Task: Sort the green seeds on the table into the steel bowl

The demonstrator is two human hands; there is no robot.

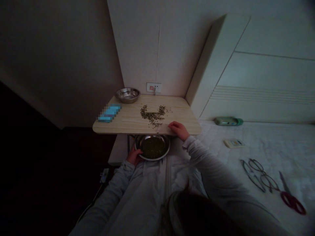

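Small dark greenish-brown grains (152, 116) lie scattered in a rough U shape on the light wooden table (128, 125). Just below the table's front edge, a steel bowl (168, 151) with a layer of greenish grains in it is in my left hand (134, 156), which grips its left rim. My right hand (179, 129) rests at the front edge, right of the grains, with fingers curled together. Something pale and thin seems to show by its fingertips, too faint to name.
A second steel bowl (128, 95) stands at the table's back left, behind a blurred blue rectangle (109, 113). A wall socket (154, 87) is behind. On the bed at right lie a green bottle (227, 121), a pale small device (233, 143), eyeglasses (264, 177) and red-handled scissors (292, 200).
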